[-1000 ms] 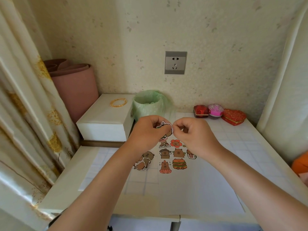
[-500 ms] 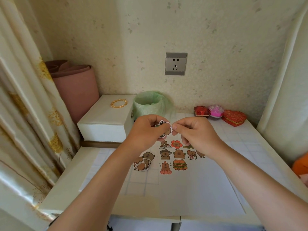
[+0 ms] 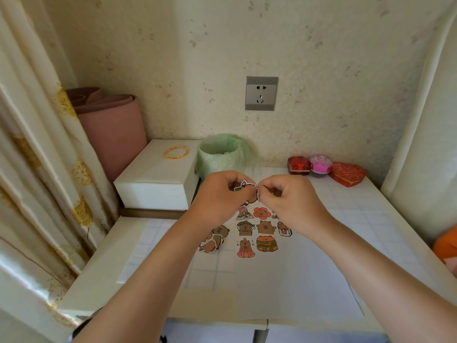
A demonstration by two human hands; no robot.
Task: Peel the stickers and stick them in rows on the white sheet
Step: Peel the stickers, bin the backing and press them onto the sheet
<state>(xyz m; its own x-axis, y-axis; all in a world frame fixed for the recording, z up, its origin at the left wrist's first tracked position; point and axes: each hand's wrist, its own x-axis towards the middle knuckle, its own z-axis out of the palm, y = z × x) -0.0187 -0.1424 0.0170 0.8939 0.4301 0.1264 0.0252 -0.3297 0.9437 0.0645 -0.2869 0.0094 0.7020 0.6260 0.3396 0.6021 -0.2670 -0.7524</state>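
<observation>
A white sheet (image 3: 291, 280) lies on the table with several cartoon stickers (image 3: 262, 229) stuck on it in rows. A small pile of unpeeled stickers (image 3: 214, 240) lies left of those rows. Above the sheet, my left hand (image 3: 222, 196) holds a brown capybara sticker (image 3: 248, 191) between thumb and fingers. My right hand (image 3: 289, 200) pinches that sticker's right edge with thumb and forefinger. Both hands hover in the air, close together, hiding the top of the sticker rows.
A green-lined bin (image 3: 221, 155) stands behind the hands. A white box (image 3: 158, 179) with a gold bangle (image 3: 176, 152) sits at the left, a pink roll (image 3: 111, 127) behind it. Red and pink gift boxes (image 3: 324, 169) stand at the back right. Curtains hang on both sides.
Both hands have stayed close together on the sticker, shifting only slightly. My right fingers keep working at its edge.
</observation>
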